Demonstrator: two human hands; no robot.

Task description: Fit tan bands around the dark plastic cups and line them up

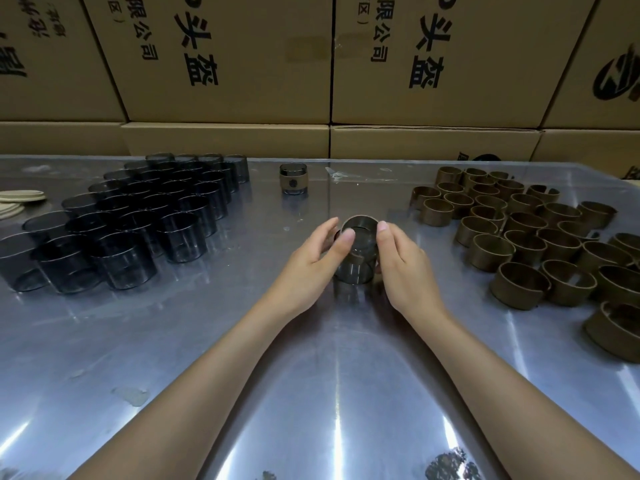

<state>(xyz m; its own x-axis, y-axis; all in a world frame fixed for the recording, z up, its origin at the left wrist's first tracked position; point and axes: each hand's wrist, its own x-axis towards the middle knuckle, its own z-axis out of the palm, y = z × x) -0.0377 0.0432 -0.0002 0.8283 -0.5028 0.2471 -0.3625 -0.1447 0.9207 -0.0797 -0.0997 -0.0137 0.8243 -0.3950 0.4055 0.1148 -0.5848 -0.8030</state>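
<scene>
A dark see-through cup (355,271) stands on the shiny table (242,341) in the middle, with a tan band (360,223) around its upper part. My left hand (315,261) and my right hand (403,268) hold the band from either side, thumbs and fingers curled on its rim. One banded cup (293,179) stands alone at the far middle. Several bare dark cups (138,216) are grouped at the left. Several loose tan bands (540,237) lie at the right.
Stacked cardboard boxes (225,64) form a wall behind the table's far edge. A few pale round discs (20,199) lie at the far left edge. A small scrap of clear plastic (334,173) lies near the far edge.
</scene>
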